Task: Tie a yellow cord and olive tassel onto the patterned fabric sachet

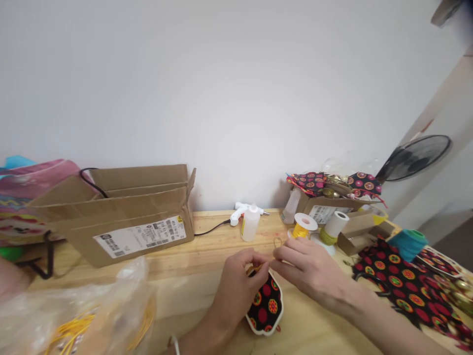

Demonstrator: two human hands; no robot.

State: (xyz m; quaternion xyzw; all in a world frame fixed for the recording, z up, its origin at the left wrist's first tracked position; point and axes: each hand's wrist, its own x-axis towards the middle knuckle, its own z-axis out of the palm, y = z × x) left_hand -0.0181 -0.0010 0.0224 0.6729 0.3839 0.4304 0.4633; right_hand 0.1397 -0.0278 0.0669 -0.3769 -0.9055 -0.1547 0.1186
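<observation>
Both hands meet at the near middle of the wooden table (207,246), right over a small padded ornament (266,306) covered in black cloth with red and orange dots. The left hand (240,283) pinches at the ornament's top edge, fingers curled tight on a bit of yellow cord (257,267). The right hand (308,271) comes in from the right, its fingertips closed on that same cord just beside the left thumb. The ornament itself looks finished, cloth on and white edging round it; what seems left is fixing the cord at its top. Just beyond the hands stands a spool of yellow cord (302,227), with a white spool (334,227) to its right. Farther back, a white bottle (250,223) and a glue gun (242,211) wait near the wall. A cardboard box (125,217) lies open far left, and more dotted fabric (399,281) spreads out on the right.
</observation>
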